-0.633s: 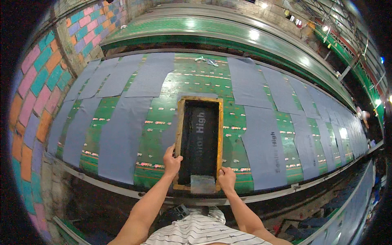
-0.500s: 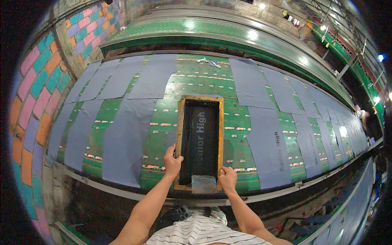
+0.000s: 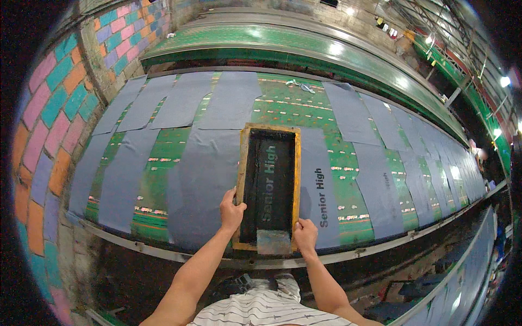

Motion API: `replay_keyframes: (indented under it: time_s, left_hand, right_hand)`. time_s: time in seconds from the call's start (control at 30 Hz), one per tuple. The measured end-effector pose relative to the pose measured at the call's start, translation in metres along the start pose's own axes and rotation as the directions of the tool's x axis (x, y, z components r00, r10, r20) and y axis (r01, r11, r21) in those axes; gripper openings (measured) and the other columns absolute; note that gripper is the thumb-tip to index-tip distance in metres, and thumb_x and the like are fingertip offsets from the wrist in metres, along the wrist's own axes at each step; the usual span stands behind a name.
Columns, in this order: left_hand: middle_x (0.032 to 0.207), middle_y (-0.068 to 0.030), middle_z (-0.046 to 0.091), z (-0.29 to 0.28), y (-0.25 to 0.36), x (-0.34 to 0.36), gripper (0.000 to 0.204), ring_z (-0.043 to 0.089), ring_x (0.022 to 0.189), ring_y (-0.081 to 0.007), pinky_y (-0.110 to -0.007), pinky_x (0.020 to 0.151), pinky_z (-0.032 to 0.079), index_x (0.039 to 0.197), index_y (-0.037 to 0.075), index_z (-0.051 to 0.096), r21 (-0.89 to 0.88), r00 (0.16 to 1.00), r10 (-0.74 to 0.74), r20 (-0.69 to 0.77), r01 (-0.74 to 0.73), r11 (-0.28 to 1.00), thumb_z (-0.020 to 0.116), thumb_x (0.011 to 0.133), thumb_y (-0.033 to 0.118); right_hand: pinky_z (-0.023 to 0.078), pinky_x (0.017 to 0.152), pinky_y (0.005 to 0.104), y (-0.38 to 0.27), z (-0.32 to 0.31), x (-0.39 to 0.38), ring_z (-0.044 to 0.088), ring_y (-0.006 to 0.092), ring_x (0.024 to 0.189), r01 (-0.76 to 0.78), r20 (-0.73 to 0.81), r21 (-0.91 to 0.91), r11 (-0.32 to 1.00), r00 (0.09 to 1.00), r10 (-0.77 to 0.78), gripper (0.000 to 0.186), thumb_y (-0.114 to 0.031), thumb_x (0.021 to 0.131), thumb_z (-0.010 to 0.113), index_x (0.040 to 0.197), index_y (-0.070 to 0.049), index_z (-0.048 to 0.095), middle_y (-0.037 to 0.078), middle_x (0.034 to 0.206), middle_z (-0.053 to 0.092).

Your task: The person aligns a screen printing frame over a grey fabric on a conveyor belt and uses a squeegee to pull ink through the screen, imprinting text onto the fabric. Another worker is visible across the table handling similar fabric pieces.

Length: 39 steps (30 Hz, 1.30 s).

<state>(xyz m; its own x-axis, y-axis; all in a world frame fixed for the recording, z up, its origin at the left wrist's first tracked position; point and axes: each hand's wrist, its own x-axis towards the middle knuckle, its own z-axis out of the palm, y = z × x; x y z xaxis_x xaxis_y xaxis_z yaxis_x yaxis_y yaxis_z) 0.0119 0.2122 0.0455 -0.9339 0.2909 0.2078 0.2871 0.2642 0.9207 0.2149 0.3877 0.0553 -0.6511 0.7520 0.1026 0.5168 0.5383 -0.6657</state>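
A tall, narrow printing screen with a worn yellow-brown wooden frame is between my hands. Pale lettering runs up its black mesh. My left hand is closed on the lower left rail, and my right hand grips the right rail near its lower corner. Across the bottom end of the screen lies a translucent, greyish flat piece, perhaps a squeegee. Just right of the screen, a grey-blue cloth panel bears dark black lettering. Another cloth panel lies to the left, partly hidden by the screen.
The long green table carries rows of grey-blue panels on both sides. A small crumpled cloth lies at its far edge. Behind stands another long green table. A painted brick wall borders the left.
The screen has shifted left along the table, held by both hands, and my view has moved with it. A panel with dark lettering now shows on its right.
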Motion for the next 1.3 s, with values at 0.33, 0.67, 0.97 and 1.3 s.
replay_keyframes:
  time_s: [0.33, 0.67, 0.97, 1.3]
  left_hand:
    - [0.120, -0.0185, 0.063, -0.054, -0.007, 0.002, 0.062, 0.062, 0.113, -0.0332, -0.039, 0.099, 0.048, 0.132, -0.007, 0.057, -0.074, 0.999, -0.029, 0.031, 0.032, 0.997, 0.065, 0.071, -0.002]
    - [0.115, -0.0186, 0.064, -0.070, -0.002, 0.012, 0.061, 0.063, 0.109, -0.0322, -0.037, 0.097, 0.048, 0.129, -0.007, 0.058, 0.021, 0.999, -0.043, -0.008, 0.043, 0.999, 0.065, 0.069, -0.001]
    - [0.115, -0.0174, 0.066, -0.093, -0.037, 0.021, 0.062, 0.065, 0.106, -0.0309, -0.037, 0.094, 0.050, 0.130, -0.003, 0.060, 0.046, 0.998, 0.004, -0.068, -0.001, 0.999, 0.067, 0.068, -0.003]
    - [0.120, -0.0176, 0.064, -0.133, -0.063, 0.033, 0.062, 0.062, 0.113, -0.0335, -0.039, 0.099, 0.048, 0.131, -0.002, 0.060, 0.103, 1.000, -0.007, -0.026, 0.009, 0.995, 0.066, 0.069, -0.004]
  right_hand:
    - [0.050, 0.080, 0.0453, -0.037, 0.027, -0.029, 0.065, 0.0377, 0.088, -0.010, -0.005, -0.028, 1.000, 1.000, 0.010, 0.023, -0.014, 0.087, 0.065, 0.106, -0.006, 0.075, 0.018, 0.090, 0.066]
    - [0.050, 0.077, 0.0487, -0.041, 0.044, -0.015, 0.063, 0.0383, 0.086, 0.047, 0.029, 0.000, 0.999, 0.998, -0.047, 0.019, -0.017, 0.087, 0.065, 0.098, -0.005, 0.073, 0.016, 0.088, 0.064]
    - [0.049, 0.081, 0.0454, -0.065, 0.072, -0.015, 0.064, 0.0367, 0.090, 0.035, 0.119, 0.008, 0.999, 0.992, -0.036, 0.021, -0.014, 0.089, 0.065, 0.105, -0.004, 0.074, 0.016, 0.090, 0.066]
    - [0.049, 0.082, 0.0486, -0.086, 0.115, -0.030, 0.064, 0.0391, 0.091, 0.032, 0.187, -0.051, 0.998, 0.982, -0.022, 0.021, -0.015, 0.089, 0.065, 0.105, -0.005, 0.074, 0.020, 0.093, 0.067]
